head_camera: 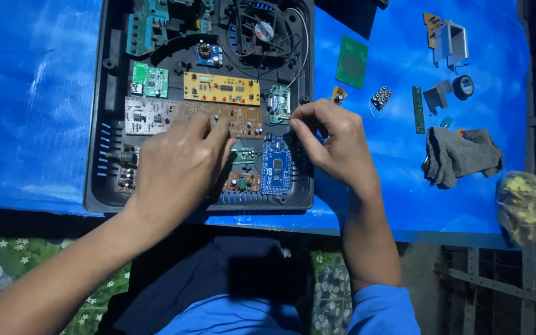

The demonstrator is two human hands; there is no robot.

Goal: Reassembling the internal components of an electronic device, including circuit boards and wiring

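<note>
A black plastic housing lies on the blue table and holds several circuit boards. My left hand rests flat inside it, fingertips on a brown board, and holds nothing. My right hand is at the housing's right edge, fingers curled and pinched near a blue board and a small green board; I cannot tell if it grips anything. A yellow board lies above the brown one. A green board and a fan sit further back.
Right of the housing lie a green perforated board, a small connector block, a narrow green strip, a metal heat sink, a roll of black tape, a grey rag and a clear bag of yellow bits.
</note>
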